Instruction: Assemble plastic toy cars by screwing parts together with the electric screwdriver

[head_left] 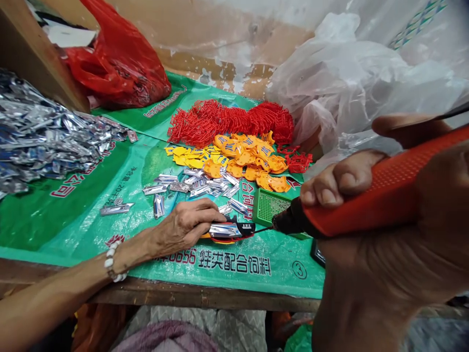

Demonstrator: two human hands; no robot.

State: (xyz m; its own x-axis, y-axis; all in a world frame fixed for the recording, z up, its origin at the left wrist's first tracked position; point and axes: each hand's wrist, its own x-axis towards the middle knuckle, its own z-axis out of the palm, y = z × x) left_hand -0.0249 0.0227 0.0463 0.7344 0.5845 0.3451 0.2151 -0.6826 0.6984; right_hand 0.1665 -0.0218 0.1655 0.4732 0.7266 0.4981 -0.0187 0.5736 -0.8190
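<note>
My left hand (194,220) is closed round a small plastic assembly (225,230), pressing it down on the green sheet. The piece has a silver panel, a black end with white marks and orange-red edges underneath. In my right hand (337,181) is a red electric screwdriver (399,190), held nearly level with its tip towards the left. Its thin bit (263,229) reaches the black end of the assembly; whether it sits in a screw is too small to tell. Just behind the bit stands a green perforated tray (262,208) with small metal screws in it.
Silver pieces (205,186), yellow parts (186,156), orange parts (252,151) and red frames (227,122) lie piled behind my hands. A large silver heap (47,132) and red bag (124,63) are left. Clear plastic bags (340,83) bulge at right. The table edge (205,295) is in front.
</note>
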